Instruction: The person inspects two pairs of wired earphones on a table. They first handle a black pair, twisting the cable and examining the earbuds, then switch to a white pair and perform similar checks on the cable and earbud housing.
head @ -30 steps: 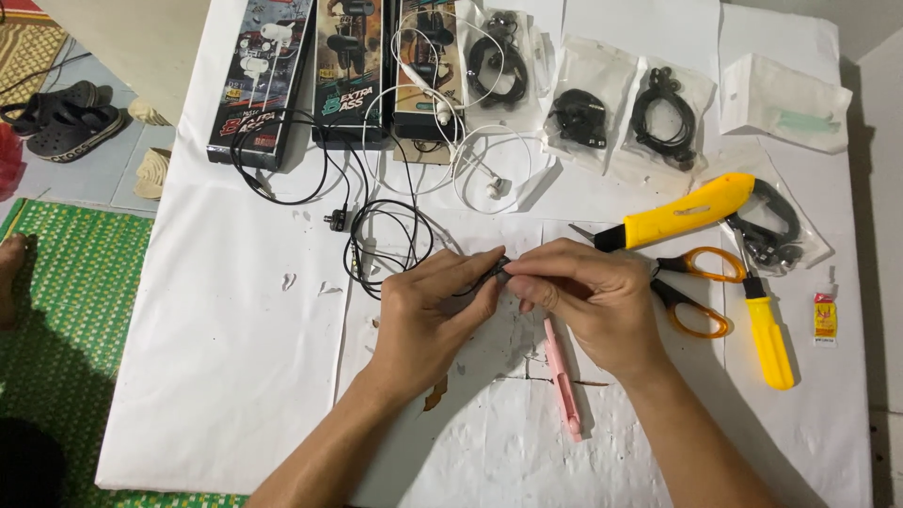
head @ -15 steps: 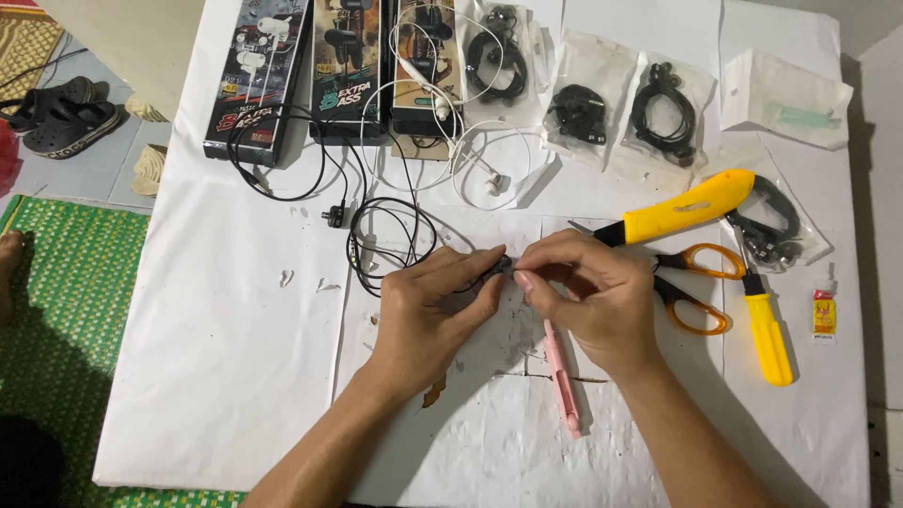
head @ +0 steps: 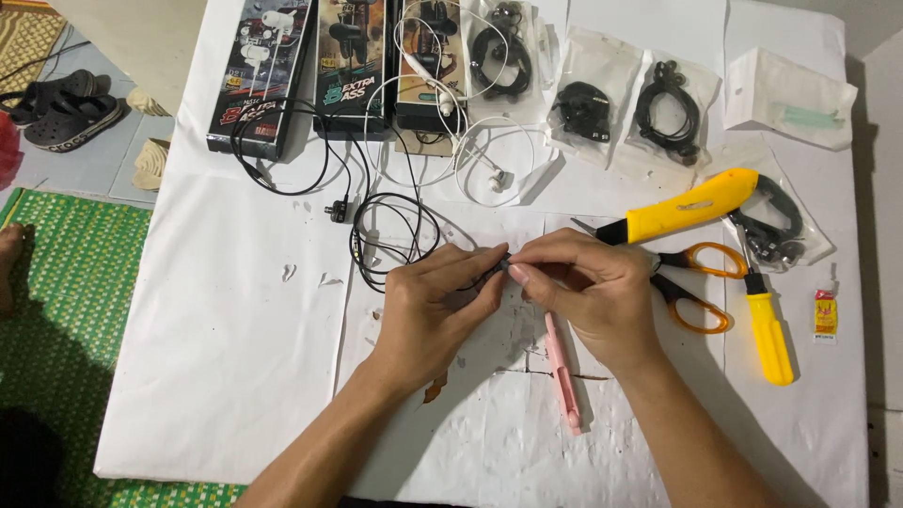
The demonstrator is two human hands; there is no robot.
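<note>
Two hands meet at the frame's centre: the left hand [head: 428, 306] and right hand [head: 588, 287] both pinch a small black earphone part [head: 499, 266] between fingertips, its black cable [head: 395, 230] coiling toward upper left; a pink cutter [head: 562, 372] lies below, orange scissors [head: 696, 282] right.

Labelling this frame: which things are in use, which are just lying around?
In use: left hand, right hand, black earphone cable pinched between both.

Lying about: yellow tool, orange scissors, yellow screwdriver, pink tool, boxed earphones, bagged cables.
</note>
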